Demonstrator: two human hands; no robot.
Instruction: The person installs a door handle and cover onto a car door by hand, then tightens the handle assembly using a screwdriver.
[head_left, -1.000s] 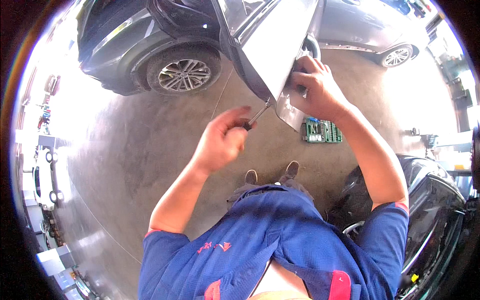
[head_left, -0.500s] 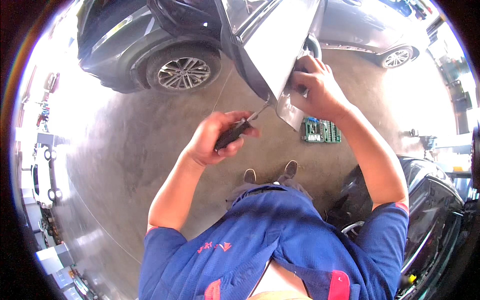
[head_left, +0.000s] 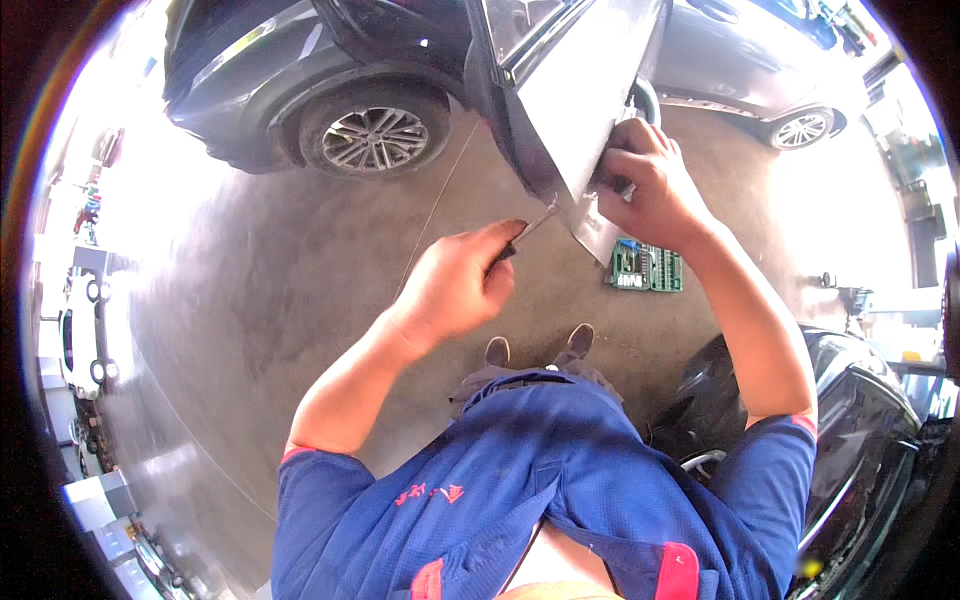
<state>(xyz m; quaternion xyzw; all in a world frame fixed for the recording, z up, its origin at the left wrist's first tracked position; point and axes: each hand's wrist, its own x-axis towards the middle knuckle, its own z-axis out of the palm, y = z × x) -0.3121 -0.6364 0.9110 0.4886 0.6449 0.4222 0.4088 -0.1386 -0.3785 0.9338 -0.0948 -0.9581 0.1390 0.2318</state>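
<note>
My left hand [head_left: 455, 282] is closed around the dark handle of a screwdriver [head_left: 537, 222]. Its thin metal shaft points up and right, the tip at the lower corner of the open grey car door [head_left: 570, 110]. On the door's inner side, my right hand [head_left: 660, 188] has its fingers curled at the grey trim panel [head_left: 597, 238], whose lower end stands out from the door. A dark part shows between those fingers; what it is, I cannot make out.
The grey car's front wheel [head_left: 372, 140] stands left of the door, its rear wheel [head_left: 803, 130] at the far right. An open green tool case [head_left: 647, 268] lies on the floor beyond my shoes [head_left: 577, 340]. A dark car [head_left: 850, 400] is close on my right.
My left hand has turned over and moved slightly right and up, its back now covering most of the handle. In the picture, the door and my right hand sit a little further right.
</note>
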